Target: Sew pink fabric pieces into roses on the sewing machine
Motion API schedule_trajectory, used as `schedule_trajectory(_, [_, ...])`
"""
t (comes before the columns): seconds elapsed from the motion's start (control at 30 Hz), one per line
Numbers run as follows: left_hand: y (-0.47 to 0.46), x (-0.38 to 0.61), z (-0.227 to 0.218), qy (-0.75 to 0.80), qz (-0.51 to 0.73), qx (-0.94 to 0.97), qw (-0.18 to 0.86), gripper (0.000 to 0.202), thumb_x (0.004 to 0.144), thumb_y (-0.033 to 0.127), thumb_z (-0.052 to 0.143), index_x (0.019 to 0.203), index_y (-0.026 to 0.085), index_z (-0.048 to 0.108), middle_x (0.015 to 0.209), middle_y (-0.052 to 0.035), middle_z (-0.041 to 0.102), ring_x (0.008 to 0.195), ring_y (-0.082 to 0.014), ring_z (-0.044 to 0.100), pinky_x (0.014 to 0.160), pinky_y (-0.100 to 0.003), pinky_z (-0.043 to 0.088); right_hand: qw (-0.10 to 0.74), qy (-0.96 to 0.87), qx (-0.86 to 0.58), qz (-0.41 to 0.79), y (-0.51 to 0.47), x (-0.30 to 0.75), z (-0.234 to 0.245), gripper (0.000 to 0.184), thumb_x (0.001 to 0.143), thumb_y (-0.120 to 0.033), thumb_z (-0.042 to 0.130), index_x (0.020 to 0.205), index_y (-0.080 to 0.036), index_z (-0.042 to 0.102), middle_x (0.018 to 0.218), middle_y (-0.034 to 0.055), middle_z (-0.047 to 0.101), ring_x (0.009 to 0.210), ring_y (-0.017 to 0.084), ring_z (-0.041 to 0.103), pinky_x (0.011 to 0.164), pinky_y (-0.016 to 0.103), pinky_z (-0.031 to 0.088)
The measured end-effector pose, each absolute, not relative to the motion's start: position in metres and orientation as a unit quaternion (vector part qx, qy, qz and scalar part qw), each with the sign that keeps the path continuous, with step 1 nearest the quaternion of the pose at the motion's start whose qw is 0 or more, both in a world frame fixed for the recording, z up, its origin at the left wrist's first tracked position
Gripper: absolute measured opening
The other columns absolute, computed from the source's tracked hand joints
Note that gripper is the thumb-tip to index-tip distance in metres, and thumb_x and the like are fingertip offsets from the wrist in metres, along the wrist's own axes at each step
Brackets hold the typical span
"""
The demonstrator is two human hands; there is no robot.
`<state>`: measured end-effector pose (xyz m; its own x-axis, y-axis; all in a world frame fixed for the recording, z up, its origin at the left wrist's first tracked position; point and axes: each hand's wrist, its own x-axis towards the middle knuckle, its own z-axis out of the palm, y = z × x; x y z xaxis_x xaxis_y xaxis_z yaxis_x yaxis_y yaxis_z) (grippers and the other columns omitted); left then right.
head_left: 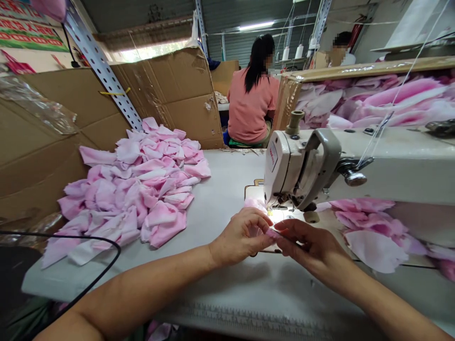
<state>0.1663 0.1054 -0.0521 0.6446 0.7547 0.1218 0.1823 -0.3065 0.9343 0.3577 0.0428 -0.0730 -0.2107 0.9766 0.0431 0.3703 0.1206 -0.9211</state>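
Now your left hand (241,234) and right hand (309,244) each grip the pink fabric piece (272,233) just before the sewing machine (302,161). Feeding it under likely calls for squared edges.

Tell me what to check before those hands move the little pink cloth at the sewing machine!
1. Grip: left hand and right hand both pinch the pink cloth: ok.
2. Cloth is close in front of the sewing machine, by its lit spot: ok.
3. Fingertips clear of the needle: cannot tell, the needle is hidden.
4. Thread runs down to the machine: ok.
5. Pink pile lies apart, to the left on the table: ok.
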Motion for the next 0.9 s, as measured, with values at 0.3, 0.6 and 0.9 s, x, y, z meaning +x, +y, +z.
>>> schedule_trajectory(0.3, [0.106,0.165,-0.050,0.299,0.289,0.781,0.466,0.016,0.078,0.030,0.072,0.077,0.016,0.064,0.100,-0.0062,0.065,0.098,-0.0173,0.058,0.087,-0.030,0.049,0.332,-0.708,-0.528,0.330,0.040,0.353,-0.063,0.021,0.091,-0.035,0.048,0.078,-0.021,0.056,0.063,-0.0026,0.055,0.057,0.012,0.048,0.054,0.025,0.035])
schedule_trajectory(0.6, [0.103,0.162,-0.044,0.272,0.275,0.831,0.401,0.009,0.084,0.026,0.065,0.083,0.019,0.069,0.104,-0.0058,0.066,0.108,-0.0201,0.055,0.095,-0.037,0.045,0.364,-0.691,-0.538,0.317,0.031,0.350,-0.063,0.018,0.091,-0.034,0.048,0.079,-0.022,0.055,0.065,-0.0018,0.057,0.057,0.013,0.049,0.054,0.024,0.037])
schedule_trajectory(0.9, [0.104,0.160,-0.035,0.324,0.230,0.729,0.557,0.030,0.081,0.044,0.067,0.094,0.017,0.073,0.115,-0.0112,0.054,0.108,-0.0264,0.051,0.042,-0.017,0.054,0.341,-0.648,-0.607,0.310,0.020,0.362,-0.060,0.033,0.090,-0.050,0.047,0.078,-0.022,0.058,0.061,-0.0021,0.055,0.056,0.014,0.047,0.051,0.024,0.036])
